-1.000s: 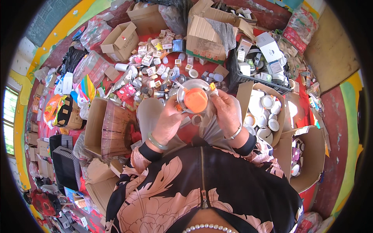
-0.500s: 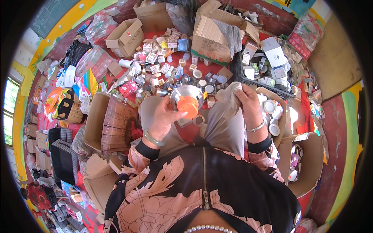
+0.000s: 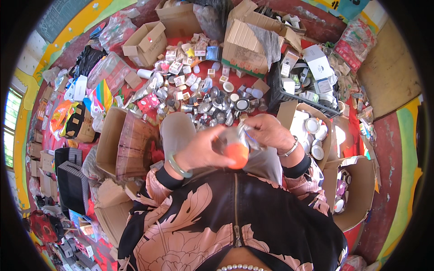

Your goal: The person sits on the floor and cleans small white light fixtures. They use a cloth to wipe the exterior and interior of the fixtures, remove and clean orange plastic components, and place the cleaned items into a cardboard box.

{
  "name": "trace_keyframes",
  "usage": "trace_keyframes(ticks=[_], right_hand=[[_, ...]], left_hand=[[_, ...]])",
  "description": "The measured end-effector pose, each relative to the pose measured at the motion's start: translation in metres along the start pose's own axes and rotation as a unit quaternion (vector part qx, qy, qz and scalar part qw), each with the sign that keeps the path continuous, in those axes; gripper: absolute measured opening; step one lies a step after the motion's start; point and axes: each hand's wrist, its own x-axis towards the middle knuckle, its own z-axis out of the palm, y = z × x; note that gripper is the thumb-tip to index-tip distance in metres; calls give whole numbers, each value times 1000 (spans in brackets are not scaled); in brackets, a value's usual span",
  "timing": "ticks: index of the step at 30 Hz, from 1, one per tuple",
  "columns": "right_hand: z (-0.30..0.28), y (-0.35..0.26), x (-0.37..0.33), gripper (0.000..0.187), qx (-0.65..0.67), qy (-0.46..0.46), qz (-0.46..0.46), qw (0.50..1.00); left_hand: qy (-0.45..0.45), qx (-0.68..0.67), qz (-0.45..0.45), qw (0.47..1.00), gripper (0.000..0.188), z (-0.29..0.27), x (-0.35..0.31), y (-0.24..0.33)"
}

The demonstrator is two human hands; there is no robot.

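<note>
In front of my lap, my left hand (image 3: 199,151) grips a round silvery metal container with an orange part (image 3: 238,156), which faces down toward me. The thumb lies along its near side. Close against the container, the fingers of my right hand (image 3: 273,133) are bent around a pale, crumpled cloth (image 3: 251,139). The cloth seems to touch the container's right side, though blur hides the exact contact. Beyond my knees lies a pile of small metal and glass jars and lids (image 3: 219,106).
An open carton (image 3: 113,140) stands at my left. On my right are a carton holding white round lids (image 3: 313,123) and a deeper carton (image 3: 361,192). A black crate (image 3: 307,101) full of boxes sits beyond. Small boxes (image 3: 176,67) litter the red floor farther off.
My right hand has moved left and down, bringing the cloth to the container. My left hand has lowered the container toward me and turned it slightly.
</note>
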Motion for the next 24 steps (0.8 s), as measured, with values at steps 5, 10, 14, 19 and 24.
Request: trace_keyframes(ticks=[5, 10, 14, 19, 24], right_hand=[[6, 10, 22, 17, -293, -31, -147, 944], [6, 21, 21, 13, -130, 70, -152, 977], [3, 9, 12, 13, 105, 67, -42, 991], [16, 35, 16, 11, 276, 162, -83, 944], [-5, 50, 11, 17, 366, 328, -119, 863]], left_hand=[[-2, 70, 22, 997, 62, 12, 2, -16], [44, 117, 3, 992, 60, 1, -1, -3], [105, -16, 40, 993, 61, -7, -3, -25], [157, -109, 55, 980, 58, -7, 0, -24], [161, -180, 61, 968, 64, -20, -3, -15]])
